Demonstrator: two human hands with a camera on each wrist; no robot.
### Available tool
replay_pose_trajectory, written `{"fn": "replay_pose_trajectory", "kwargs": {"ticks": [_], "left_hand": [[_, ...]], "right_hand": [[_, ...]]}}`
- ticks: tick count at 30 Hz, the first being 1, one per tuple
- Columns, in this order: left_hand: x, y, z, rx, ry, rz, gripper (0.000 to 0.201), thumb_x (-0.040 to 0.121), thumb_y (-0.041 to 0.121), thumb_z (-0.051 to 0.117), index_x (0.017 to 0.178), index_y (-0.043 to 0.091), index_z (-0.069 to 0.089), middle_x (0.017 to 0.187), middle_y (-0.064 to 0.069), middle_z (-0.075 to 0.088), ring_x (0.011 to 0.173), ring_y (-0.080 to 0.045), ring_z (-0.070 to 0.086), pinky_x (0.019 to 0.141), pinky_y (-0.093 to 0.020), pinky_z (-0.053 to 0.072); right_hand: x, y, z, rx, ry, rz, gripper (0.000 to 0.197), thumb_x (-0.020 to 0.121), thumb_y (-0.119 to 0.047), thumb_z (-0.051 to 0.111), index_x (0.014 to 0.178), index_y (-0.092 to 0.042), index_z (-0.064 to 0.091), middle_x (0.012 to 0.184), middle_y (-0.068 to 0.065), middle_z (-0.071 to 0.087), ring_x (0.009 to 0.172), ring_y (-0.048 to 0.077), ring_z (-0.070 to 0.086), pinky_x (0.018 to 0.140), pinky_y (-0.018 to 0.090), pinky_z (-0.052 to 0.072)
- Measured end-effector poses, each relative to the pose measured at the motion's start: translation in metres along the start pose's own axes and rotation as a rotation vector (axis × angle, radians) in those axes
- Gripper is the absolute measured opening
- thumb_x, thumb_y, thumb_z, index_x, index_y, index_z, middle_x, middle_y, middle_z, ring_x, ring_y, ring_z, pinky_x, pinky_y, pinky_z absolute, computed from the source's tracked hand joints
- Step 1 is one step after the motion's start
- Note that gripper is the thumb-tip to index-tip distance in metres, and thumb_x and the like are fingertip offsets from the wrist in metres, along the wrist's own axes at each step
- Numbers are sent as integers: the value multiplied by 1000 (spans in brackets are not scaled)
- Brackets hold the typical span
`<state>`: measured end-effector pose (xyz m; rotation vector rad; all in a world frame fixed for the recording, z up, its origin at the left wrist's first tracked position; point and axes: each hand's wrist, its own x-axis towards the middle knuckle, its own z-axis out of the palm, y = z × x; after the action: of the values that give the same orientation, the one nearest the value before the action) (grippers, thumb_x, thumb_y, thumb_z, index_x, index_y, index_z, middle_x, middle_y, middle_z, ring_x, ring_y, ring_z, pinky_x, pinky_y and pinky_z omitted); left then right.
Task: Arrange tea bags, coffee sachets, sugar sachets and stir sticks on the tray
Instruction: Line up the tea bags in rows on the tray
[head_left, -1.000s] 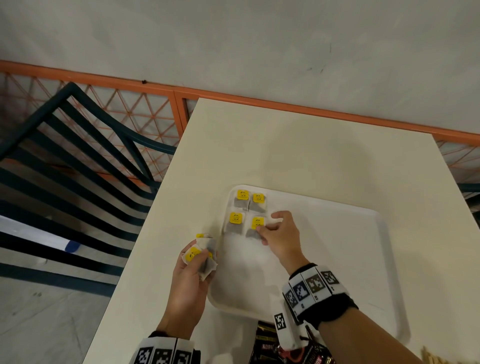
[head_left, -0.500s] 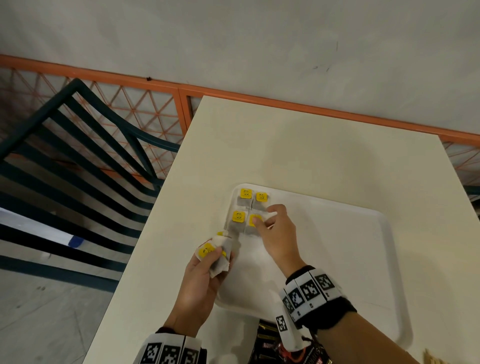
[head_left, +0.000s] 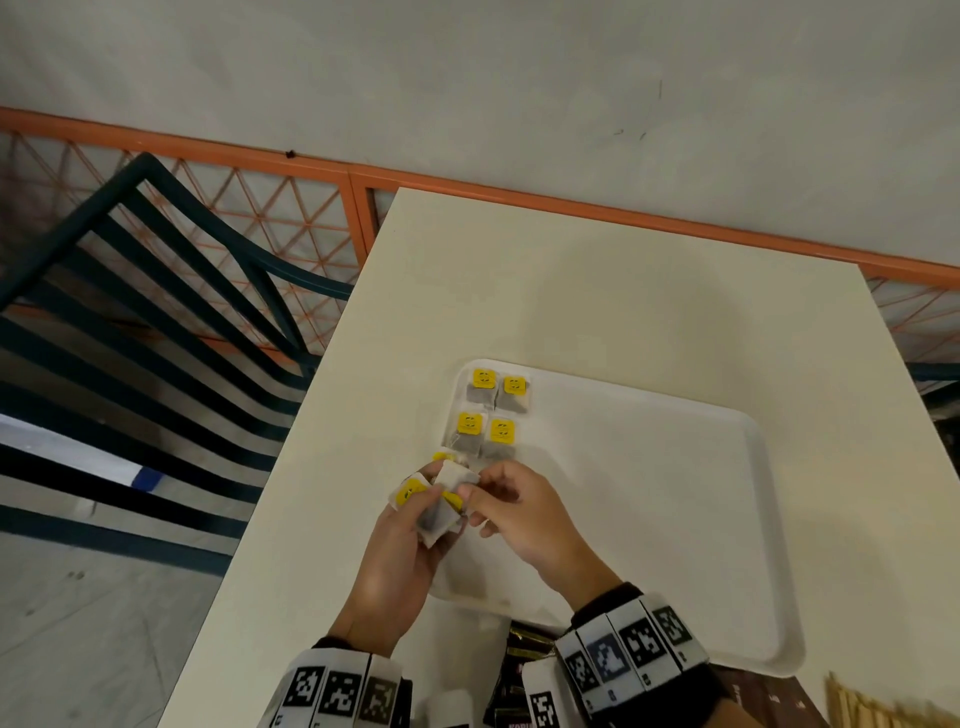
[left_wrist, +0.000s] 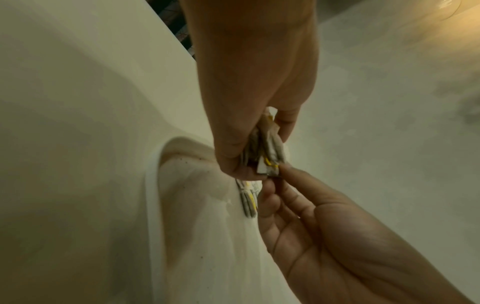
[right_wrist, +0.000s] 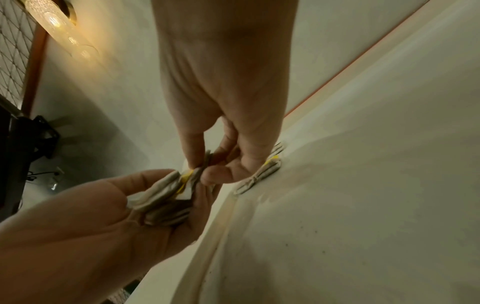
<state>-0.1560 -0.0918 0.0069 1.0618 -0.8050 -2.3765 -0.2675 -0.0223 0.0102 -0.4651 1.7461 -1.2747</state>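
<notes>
four tea bags with yellow tags lie in the white tray's far left corner. the left hand grips a bundle of tea bags at the tray's left edge, the right hand pinching one. cream table, orange railing behind.

The cream table carries a white tray and dark sachets.

Little text can be read. On the dark coffee sachets at the near table edge, below the tray, the pale letters "KOPI" are made out at the bottom of the head view; the remainder is cut off. Dark printed marks are carried on the yellow tags of the tea bags on the tray, too small to be read. Black-and-white square code markers, without letters, are borne on the wristbands.
</notes>
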Motion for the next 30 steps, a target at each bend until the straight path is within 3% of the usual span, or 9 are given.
{"fn": "replay_pose_trajectory", "kwargs": {"ticks": [5,8,11,13,17,19,22,25,30], "left_hand": [[-2,-1,-6,1,45,6,25,94,10,43,110,17,61,90,-4,69,71,-11,67,65,-24,55],[-4,1,-8,0,53,0,24,93,9,42,107,15,61,83,-5,69,68,-13,67,61,-25,55],[-6,1,-9,22,64,-27,23,94,10,41,103,17,62,74,-3,68,62,-13,64,60,-25,53],[-7,2,-9,23,75,-26,24,94,9,41,101,17,62,71,-1,68,62,-11,65,66,-28,50],[-7,5,-15,22,115,15,24,93,7,43,101,16,63,79,-4,68,65,-11,65,69,-29,52],[-6,7,-19,6,137,37,23,92,6,44,102,15,63,82,-6,67,72,-14,65,67,-28,57],[-7,11,-24,-24,158,57,22,92,6,44,103,14,62,88,-8,64,81,-20,61,65,-25,58],[-9,13,-29,-42,171,62,23,93,6,44,106,14,61,90,-9,63,83,-20,61,69,-26,58],[-8,12,-35,-56,185,54,23,93,7,44,106,14,62,91,-9,64,83,-20,61,71,-27,58]], "right_hand": [[-9,1,-2,102,1,18,27,85,-2,61,106,-14,49,72,8,59,55,14,61,59,24,56],[-13,8,-4,-232,-38,-110,26,87,-8,58,108,-22,56,75,-1,58,66,15,61,67,23,54],[-14,14,-4,-491,1,-258,14,85,-12,59,100,-12,60,87,-3,54,79,12,56,65,8,42],[-16,15,-4,-525,-1,-286,12,84,-11,60,96,-11,57,87,2,53,79,15,53,63,10,39],[-19,10,-6,-439,-64,-205,22,83,-6,56,92,-25,54,73,-1,55,61,14,51,62,25,47],[-18,6,-4,-292,-30,-104,20,85,-3,55,93,-21,57,74,-2,56,58,15,58,66,29,54],[-14,4,1,-38,85,49,11,85,-16,63,88,-15,53,80,3,57,62,19,64,70,36,59],[-11,14,0,-428,102,40,19,85,-27,61,99,-18,53,84,-2,58,77,17,59,71,29,51],[-20,25,-10,-890,97,-251,40,86,-9,45,125,-20,47,120,1,50,105,23,46,89,32,43]]}}
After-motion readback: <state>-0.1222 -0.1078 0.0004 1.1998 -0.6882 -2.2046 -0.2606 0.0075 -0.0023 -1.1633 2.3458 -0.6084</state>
